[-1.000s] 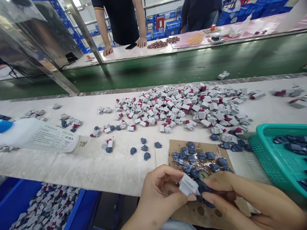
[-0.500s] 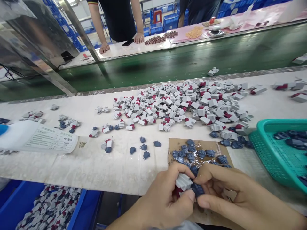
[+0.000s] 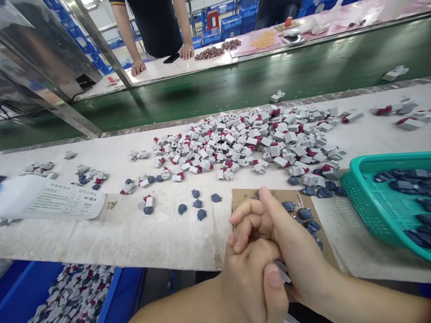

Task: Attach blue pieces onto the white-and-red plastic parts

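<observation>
At the near edge of the table my two hands are clasped tightly together. My left hand (image 3: 247,280) is a fist with its thumb up. My right hand (image 3: 283,233) wraps over it, fingers curled across the left knuckles. Only a sliver of a small grey plastic part (image 3: 281,272) shows between the palms; the rest is hidden. Under the hands lies a brown cardboard sheet (image 3: 245,196) with several dark blue hand-shaped pieces (image 3: 305,214). A large pile of grey-and-red blocks (image 3: 256,143) spreads across the white table top (image 3: 134,233) beyond.
A teal basket (image 3: 367,204) with dark blue pieces stands at the right. A white glue bottle (image 3: 50,202) lies at the left. A blue bin (image 3: 111,296) of finished parts sits below the table edge. Beyond runs a green conveyor belt (image 3: 235,89); a person (image 3: 155,27) leans on the far table.
My hands have gone from pinching a grey block and a dark blue piece together at the fingertips to clasping fully round them. The view has tilted slightly.
</observation>
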